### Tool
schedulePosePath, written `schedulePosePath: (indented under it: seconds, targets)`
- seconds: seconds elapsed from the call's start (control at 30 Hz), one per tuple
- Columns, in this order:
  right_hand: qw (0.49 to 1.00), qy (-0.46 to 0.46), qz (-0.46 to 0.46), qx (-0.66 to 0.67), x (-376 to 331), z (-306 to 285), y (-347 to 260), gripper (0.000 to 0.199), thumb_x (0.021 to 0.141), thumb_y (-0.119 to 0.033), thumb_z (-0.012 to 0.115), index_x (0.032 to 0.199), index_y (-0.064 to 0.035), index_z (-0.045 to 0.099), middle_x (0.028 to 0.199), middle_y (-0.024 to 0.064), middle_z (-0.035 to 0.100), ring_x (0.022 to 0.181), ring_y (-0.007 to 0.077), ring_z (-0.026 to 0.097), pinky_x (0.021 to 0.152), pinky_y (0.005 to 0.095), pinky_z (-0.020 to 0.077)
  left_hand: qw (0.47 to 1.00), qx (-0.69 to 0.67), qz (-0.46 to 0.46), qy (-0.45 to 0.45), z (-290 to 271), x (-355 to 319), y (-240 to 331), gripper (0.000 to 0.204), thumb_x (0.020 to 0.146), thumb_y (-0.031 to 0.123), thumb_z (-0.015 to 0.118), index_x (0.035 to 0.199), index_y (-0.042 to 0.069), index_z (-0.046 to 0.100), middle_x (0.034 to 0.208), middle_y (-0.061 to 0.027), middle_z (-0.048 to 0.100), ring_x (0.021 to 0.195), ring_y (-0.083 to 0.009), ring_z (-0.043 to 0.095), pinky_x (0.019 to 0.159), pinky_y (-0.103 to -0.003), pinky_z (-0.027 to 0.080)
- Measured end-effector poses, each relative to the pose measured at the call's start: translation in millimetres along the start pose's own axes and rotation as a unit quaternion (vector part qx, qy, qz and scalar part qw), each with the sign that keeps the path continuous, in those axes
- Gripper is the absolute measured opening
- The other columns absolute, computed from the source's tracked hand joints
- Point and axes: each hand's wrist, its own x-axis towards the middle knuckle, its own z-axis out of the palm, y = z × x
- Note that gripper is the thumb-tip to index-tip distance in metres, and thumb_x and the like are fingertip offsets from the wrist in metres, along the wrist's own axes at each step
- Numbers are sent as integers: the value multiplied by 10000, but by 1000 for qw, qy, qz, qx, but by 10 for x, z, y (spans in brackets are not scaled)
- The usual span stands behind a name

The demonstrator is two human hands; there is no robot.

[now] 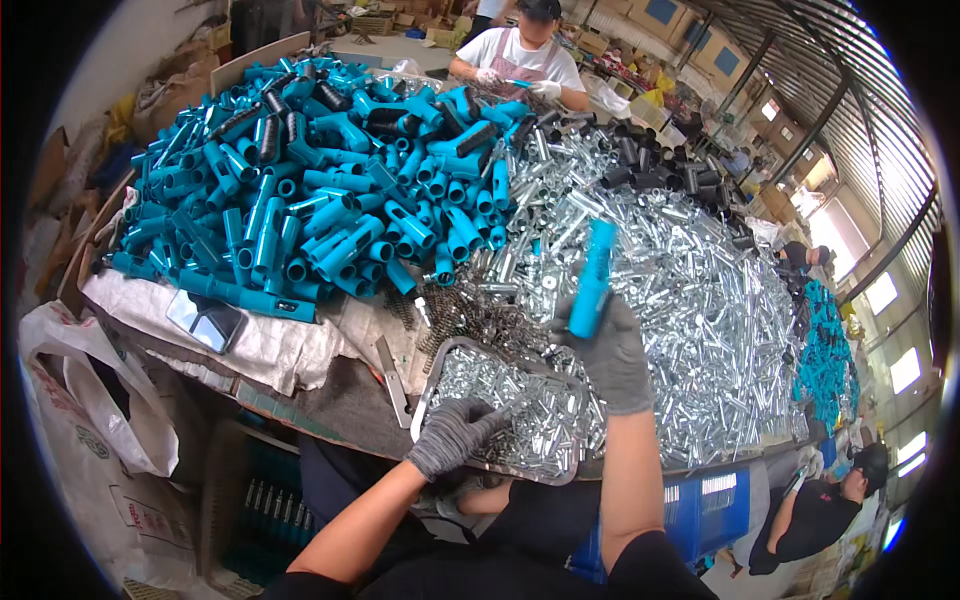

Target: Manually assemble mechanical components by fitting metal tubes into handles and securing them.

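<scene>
My right hand (618,352), in a grey knit glove, is closed round a teal plastic tubular housing (594,280). It holds the housing nearly upright above the heap of silver metal parts (690,330); the upper end is blurred. Over a clear plastic tray (428,385) of small metal pins, my left hand (458,438), gloved alike, reaches in from the near left. Its fingers are drawn together at the pins, and what they pinch is too small to name. Many similar teal housings (340,225) are piled at the far left of the table.
A phone (205,318) lies on white cloth at the left, and a flat metal bar (392,382) rests beside the tray. Dark springs (470,315) lie behind it. Black tubes (660,165) top the far heap. A co-worker (525,60) stands opposite; blue crates (705,510) sit below the right edge.
</scene>
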Motion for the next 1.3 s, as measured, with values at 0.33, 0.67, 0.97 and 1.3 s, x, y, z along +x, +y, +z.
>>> schedulePosePath:
  seconds: [0.33, 0.67, 0.97, 1.3]
  targets:
    - [990, 84, 56, -102, -1325, -650, 35, 573, 816, -511, 645, 1078, -7, 567, 797, 49, 581, 690, 150, 586, 621, 324, 506, 999, -34, -27, 11, 59, -82, 203, 334, 860, 302, 660, 901, -29, 672, 672, -7, 588, 614, -71, 502, 568, -248, 426]
    - [946, 315, 5, -72, -2070, -962, 777, 410, 831, -363, 664, 1065, -35, 584, 832, 14, 565, 738, 107, 546, 631, 249, 462, 998, -35, -51, -6, 82, -94, 152, 296, 850, 235, 676, 953, -41, 663, 807, -41, 649, 722, -80, 563, 651, -242, 478]
    - [936, 350, 46, 0, -1857, -989, 479, 396, 822, -286, 690, 1126, -98, 520, 904, 8, 558, 768, 121, 592, 541, 242, 500, 995, 3, -46, -87, 155, -304, 688, 178, 849, 192, 614, 760, 38, 607, 611, 32, 520, 560, -46, 461, 498, -210, 368]
    - [951, 300, 75, -24, -1831, -893, 417, 371, 823, -275, 699, 1088, -80, 528, 889, 21, 516, 731, 109, 588, 537, 227, 553, 990, 74, -28, -118, 411, -476, 767, 217, 825, 211, 661, 893, 6, 643, 596, 10, 546, 480, -43, 454, 438, -229, 350]
